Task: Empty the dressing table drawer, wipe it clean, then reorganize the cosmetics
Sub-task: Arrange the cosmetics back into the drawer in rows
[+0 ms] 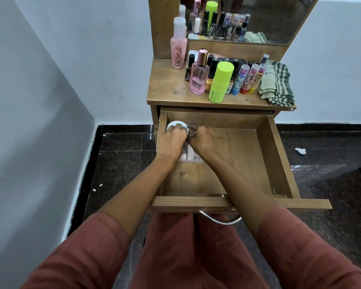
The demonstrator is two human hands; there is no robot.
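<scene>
Both my hands are in the open drawer (279, 155), at its far left corner. My left grip (172, 138) is closed over a round white jar (176, 124). My right grip (201, 138) pinches something small beside it; I cannot tell what. A clear packet (191, 157) lies under my wrists.

drawer (277, 155) below tabletop (167, 88) | bottles (220, 80) on tabletop (cloth (277, 84) right)
</scene>
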